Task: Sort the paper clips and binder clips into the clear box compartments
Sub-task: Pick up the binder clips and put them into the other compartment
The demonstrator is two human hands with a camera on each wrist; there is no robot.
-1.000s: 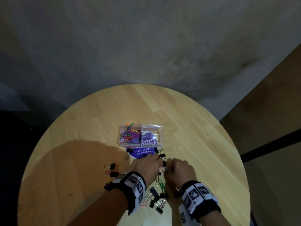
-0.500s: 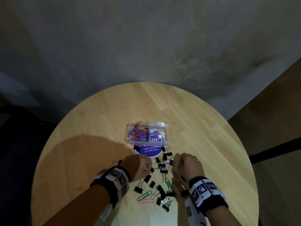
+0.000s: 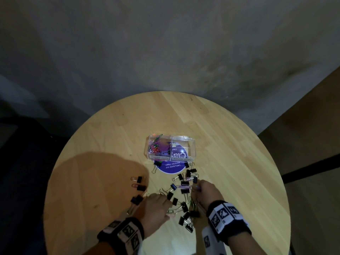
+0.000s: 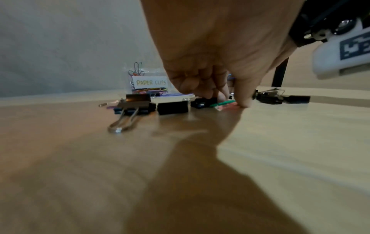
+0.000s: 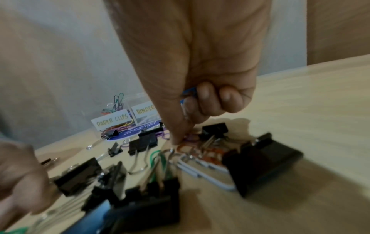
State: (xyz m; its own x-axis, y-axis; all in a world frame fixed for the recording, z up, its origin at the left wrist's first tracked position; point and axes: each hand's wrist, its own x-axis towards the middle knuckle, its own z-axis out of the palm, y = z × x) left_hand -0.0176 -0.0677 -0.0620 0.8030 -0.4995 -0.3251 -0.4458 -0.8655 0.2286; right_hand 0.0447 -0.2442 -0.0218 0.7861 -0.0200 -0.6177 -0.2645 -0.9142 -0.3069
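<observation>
- Head view is showing both hands working low over a scatter of black binder clips (image 3: pixel 184 190) and a few coloured paper clips on the round table (image 3: pixel 114 144), with the clear box (image 3: pixel 191 144) lying beyond the fingertips of both hands.
- The left hand (image 3: pixel 156 207) is reaching down with fingers curled; in the left wrist view its thumb is pressing onto a green paper clip (image 4: pixel 222 103) lying flat on the table, and I cannot tell whether anything is actually pinched.
- The right hand (image 3: pixel 207 191) is keeping its outer fingers curled round something blue in the palm, probably a collected clip, while its forefinger is pointing down onto a purple paper clip (image 5: pixel 190 137) beside an orange one.
- Judging the step as gathering loose paper clips: sliding each flat clip clear of the binder clips' wire handles before lifting looks wise, since the green one under the right wrist is lying tangled among handles.
- The compartment labelled PAPER CLIPS (image 5: pixel 112 121) is sitting left of the one labelled BINDER, which looks empty; dropping should be done over the left side only.
- Hard to make out: the blue thing in the right palm, the left fingertips' contact, and the exact count of clips, since the near pile is blurred.
</observation>
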